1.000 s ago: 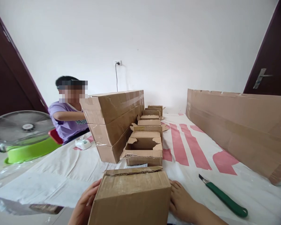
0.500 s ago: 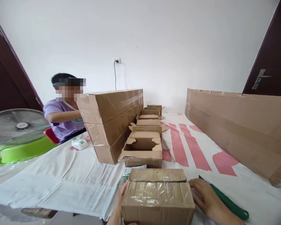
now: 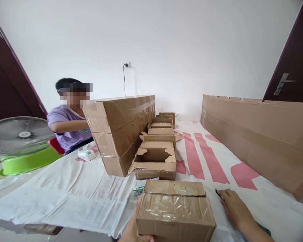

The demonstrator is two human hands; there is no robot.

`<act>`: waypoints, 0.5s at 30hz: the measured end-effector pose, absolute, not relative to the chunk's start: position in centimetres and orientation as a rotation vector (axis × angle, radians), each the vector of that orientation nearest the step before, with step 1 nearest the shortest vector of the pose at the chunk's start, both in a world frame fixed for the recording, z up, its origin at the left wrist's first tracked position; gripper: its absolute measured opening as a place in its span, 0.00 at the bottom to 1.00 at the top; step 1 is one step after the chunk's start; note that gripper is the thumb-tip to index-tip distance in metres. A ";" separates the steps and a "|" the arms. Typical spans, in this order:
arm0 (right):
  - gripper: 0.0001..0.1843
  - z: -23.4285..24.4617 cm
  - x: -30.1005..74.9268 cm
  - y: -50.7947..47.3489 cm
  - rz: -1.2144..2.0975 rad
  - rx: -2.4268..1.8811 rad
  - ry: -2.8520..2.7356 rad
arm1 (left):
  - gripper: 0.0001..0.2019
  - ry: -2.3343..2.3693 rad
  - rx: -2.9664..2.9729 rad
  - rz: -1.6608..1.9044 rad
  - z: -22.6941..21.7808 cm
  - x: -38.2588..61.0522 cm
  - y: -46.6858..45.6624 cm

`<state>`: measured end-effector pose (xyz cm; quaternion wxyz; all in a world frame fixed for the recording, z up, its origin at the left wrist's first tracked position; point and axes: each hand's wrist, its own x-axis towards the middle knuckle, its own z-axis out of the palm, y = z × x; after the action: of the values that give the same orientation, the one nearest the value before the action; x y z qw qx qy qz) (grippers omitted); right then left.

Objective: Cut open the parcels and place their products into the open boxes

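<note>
Nearest, at the lower middle of the view: taped carton [image 3: 176, 211], held from its left side by the left hand [image 3: 135, 222], with thumb lapped onto the front face near the bottom. Right side without support from any hand; could swivel or slide under a sideways push because of that one-sided hold. Hard to tell whether resting wholly on the cloth-covered worktop [image 3: 73, 201] or partly raised. To the right, apart from the carton: right hand [image 3: 233, 206], fingers bent over the utility knife [image 3: 265, 230], close behind the dark blade [image 3: 217, 193], green handle end showing past the forearm. Cannot tell whether clenched on the knife or merely laid over it. Main hazard there: fingertips near a bare edge, liable to be nicked if closing too far forward; worktop liable to be scored if dragging the knife flat. Just behind the carton: small packet [image 3: 139, 186], partly hidden, liable to be shoved or crushed by any backward slide. Beyond: row of open boxes [image 3: 155, 168], flaps sticking out, easily caught and knocked askew. Close on the left of that row: stack of cartons [image 3: 125, 134], perhaps liable to shift if bumped. Farther off: seated co-worker [image 3: 68, 121], forearm partly hidden by the stack.
</note>
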<state>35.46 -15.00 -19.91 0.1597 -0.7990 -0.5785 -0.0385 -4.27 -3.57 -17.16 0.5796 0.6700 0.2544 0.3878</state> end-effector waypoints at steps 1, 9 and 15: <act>0.22 -19.8 35.6 -14.9 -0.095 -2.264 -1.634 | 0.67 0.589 1.564 0.904 -17.3 -4.3 -3.6; 0.22 -15.8 34.5 -14.1 -0.154 -1.959 -1.405 | 0.70 0.580 1.548 0.876 -17.7 -4.4 -3.4; 0.22 -11.6 31.3 -13.5 -0.075 -1.784 -1.362 | 0.69 0.540 1.575 0.877 -17.9 -4.6 -3.1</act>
<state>31.28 -13.51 -11.63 0.4332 -0.7159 -0.5467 -0.0301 -4.63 -3.10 -17.89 0.5892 0.6762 0.2319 0.3766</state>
